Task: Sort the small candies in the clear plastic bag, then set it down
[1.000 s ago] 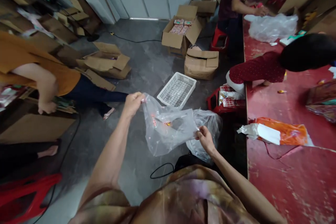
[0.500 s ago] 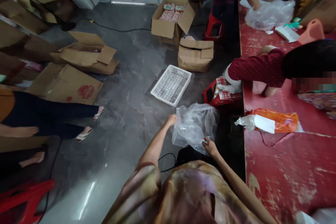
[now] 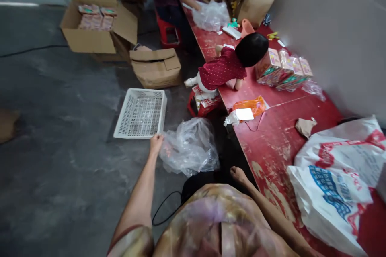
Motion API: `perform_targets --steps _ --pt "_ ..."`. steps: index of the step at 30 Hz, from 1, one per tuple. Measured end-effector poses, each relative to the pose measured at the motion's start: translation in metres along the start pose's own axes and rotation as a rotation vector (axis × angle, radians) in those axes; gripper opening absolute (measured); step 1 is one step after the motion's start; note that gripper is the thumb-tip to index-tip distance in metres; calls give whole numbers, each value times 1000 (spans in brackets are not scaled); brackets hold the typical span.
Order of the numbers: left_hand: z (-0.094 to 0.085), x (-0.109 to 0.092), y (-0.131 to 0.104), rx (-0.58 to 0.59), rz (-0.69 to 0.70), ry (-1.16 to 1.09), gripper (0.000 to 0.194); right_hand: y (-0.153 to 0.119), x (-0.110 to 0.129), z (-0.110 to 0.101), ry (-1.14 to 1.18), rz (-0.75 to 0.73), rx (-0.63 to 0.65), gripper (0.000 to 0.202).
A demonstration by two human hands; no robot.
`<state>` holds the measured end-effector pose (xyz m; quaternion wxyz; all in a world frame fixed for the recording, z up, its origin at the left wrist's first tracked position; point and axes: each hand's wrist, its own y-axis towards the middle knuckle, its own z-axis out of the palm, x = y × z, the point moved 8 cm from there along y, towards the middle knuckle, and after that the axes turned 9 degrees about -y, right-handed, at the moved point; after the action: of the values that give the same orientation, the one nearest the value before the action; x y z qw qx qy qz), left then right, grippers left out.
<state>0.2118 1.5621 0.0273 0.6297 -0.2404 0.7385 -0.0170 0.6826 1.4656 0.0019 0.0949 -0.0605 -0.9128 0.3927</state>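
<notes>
At frame centre, the left hand (image 3: 156,143) pinches the clear plastic bag (image 3: 189,146); the right hand (image 3: 238,174) hangs empty, loosely open, lower right of it.

The left hand (image 3: 156,143) pinches the edge of a crumpled clear plastic bag (image 3: 189,146), which bulges toward three o'clock from it. A white slotted plastic basket (image 3: 141,113) lies on the grey floor just at eleven o'clock of that hand. The right hand (image 3: 239,174) hangs with nothing in it at four o'clock of the bag, beside the worn red table (image 3: 271,136). At one o'clock on the table lies an orange packet (image 3: 251,106); a large white printed sack (image 3: 337,184) rests at three o'clock.
</notes>
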Motion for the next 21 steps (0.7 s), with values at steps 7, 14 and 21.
perform_targets --steps 7,14,21 --pt "31 66 -19 -29 -423 2 21 -12 -34 26 20 5 98 30" --pt "-10 128 -105 -182 -695 8 26 -8 -75 37 3 110 123 43" --pt "-6 170 -166 -229 -877 -14 25 8 -39 16 -89 -32 139 45"
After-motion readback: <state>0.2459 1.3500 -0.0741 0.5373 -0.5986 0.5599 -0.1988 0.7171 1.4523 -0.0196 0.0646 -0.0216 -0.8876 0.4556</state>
